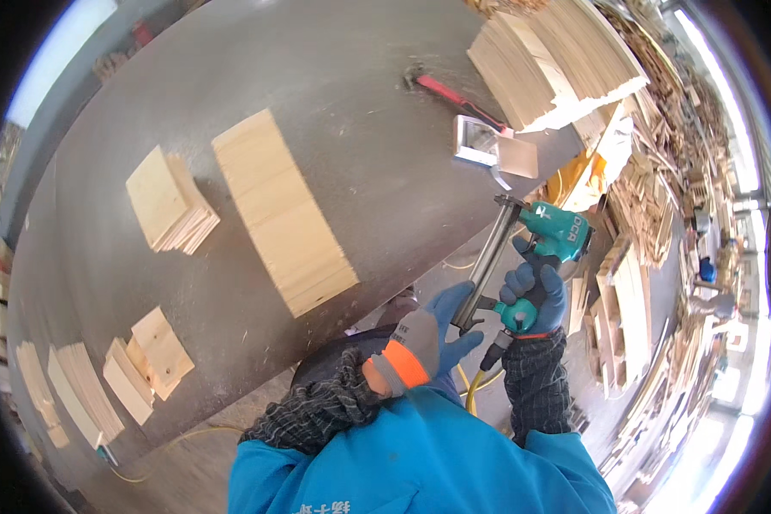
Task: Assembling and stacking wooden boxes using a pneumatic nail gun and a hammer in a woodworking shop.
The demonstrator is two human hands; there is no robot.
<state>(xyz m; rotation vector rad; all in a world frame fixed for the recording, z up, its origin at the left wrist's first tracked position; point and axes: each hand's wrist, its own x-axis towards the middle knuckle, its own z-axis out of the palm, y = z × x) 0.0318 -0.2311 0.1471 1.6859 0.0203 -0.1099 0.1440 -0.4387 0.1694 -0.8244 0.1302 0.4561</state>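
Observation:
My right hand (535,295), in a blue-grey glove, is wrapped round the handle of a teal and black pneumatic nail gun (561,230). The gun's long dark magazine (490,261) slants down toward my left hand (420,343), gloved in grey and blue with an orange band. My left fingers and thumb are spread on either side of the magazine's lower end; whether they press on it I cannot tell. A yellow air hose (471,396) hangs from the gun's handle. On the table left of my hands lies a long flat wooden board (284,214).
On the dark table (360,146) are a stack of wooden pieces (167,201), smaller boards (160,347), a red-handled hammer (450,92) and an opened small box (475,141). Larger board stacks (540,64) stand far right. Wood scraps (647,206) pile up beyond the right edge.

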